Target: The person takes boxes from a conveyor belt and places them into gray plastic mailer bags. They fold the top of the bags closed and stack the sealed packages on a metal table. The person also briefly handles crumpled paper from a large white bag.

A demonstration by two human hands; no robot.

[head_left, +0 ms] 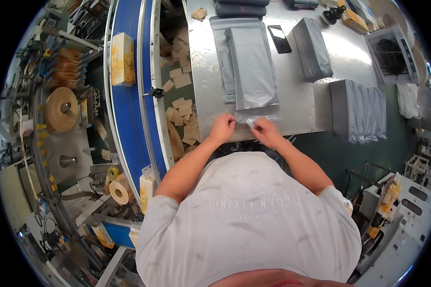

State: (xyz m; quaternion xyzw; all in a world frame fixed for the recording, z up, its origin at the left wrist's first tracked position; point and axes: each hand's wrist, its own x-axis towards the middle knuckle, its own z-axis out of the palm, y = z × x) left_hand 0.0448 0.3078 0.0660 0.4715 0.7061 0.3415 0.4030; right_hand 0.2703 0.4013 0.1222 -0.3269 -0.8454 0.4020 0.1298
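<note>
Along the desk's (297, 112) near edge lay a grey plastic bag (256, 71), likely light, soft and slippery, best taken by its flap corners, where the right hand (268, 132) pinched a pale strip (250, 123), the left hand's (222, 128) grip being unclear.

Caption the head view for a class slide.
Left hand and right hand at the near end of a grey plastic bag on a metal table.
</note>
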